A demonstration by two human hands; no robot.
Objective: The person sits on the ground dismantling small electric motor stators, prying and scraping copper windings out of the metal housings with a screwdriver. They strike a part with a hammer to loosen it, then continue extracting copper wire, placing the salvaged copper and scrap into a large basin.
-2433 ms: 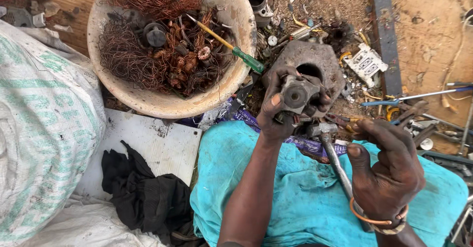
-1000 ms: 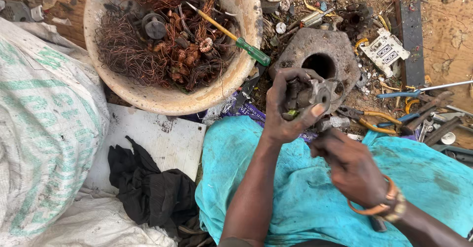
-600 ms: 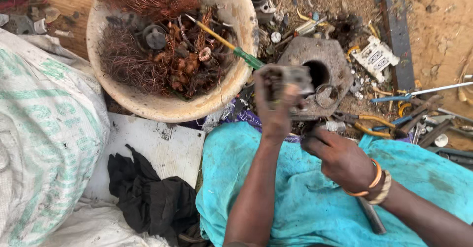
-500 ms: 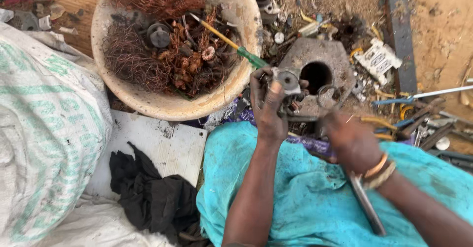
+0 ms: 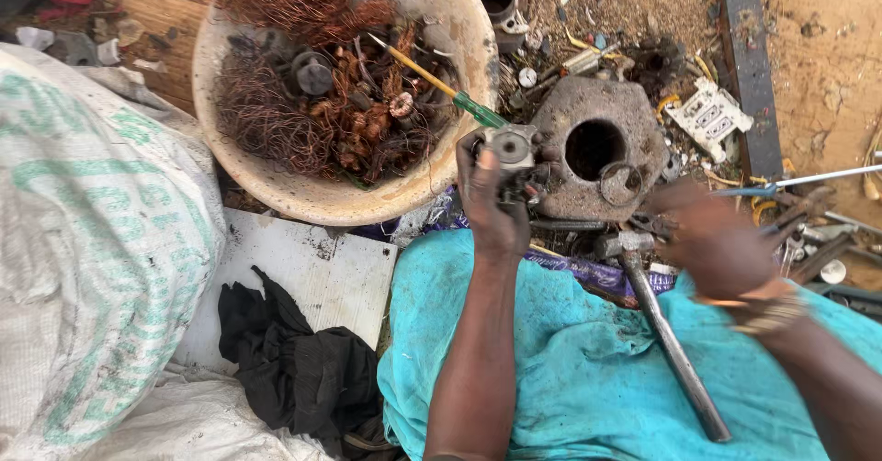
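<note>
My left hand [image 5: 493, 205] grips a small metal motor part [image 5: 511, 147] and holds it up just right of the big bowl's rim. My right hand [image 5: 717, 245] is blurred, fingers spread, holding nothing, hovering over scattered tools. A hammer [image 5: 663, 327] lies on the turquoise cloth [image 5: 570, 378] between my arms, its head near my right hand. A grey block with a round hole [image 5: 597, 153] sits behind my left hand, a metal ring [image 5: 620, 183] resting on it.
A large cream bowl [image 5: 276, 194] holds copper wire and scrap, with a green-handled screwdriver [image 5: 441, 89] across its rim. A white woven sack [image 5: 92, 240] lies at the left, a white board [image 5: 303, 282] and black rag [image 5: 294, 369] beside it. Pliers and metal bits clutter the right.
My left hand has lifted the motor part towards the bowl's rim. My right hand has let go of the hammer, which now lies on the cloth, and moved right.
</note>
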